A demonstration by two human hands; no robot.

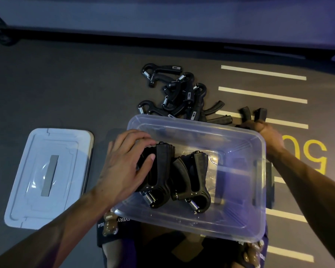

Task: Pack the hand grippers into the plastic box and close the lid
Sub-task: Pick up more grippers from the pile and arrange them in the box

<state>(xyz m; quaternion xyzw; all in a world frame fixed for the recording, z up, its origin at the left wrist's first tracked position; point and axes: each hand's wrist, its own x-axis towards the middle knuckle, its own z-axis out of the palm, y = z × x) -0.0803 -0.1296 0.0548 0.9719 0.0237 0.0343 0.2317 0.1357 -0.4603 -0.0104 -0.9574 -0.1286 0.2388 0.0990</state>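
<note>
A clear plastic box [246, 227] stands open on the dark floor in front of me. Inside it, at the left, black hand grippers [193, 178] stand side by side with their springs toward me. My left hand [124, 163] reaches over the box's left wall and grips the leftmost grippers [160, 167] in the box. My right hand [267, 132] is beyond the box's far right corner, closed around two black gripper handles [252, 114] on the floor. A pile of several more grippers [180, 93] lies just behind the box. The grey lid [48, 176] lies flat to the left.
The floor is dark grey with white stripes [263, 93] and a yellow number [306, 157] at the right. A dark wall base runs along the back. My legs and printed clothing [122, 227] show below the box.
</note>
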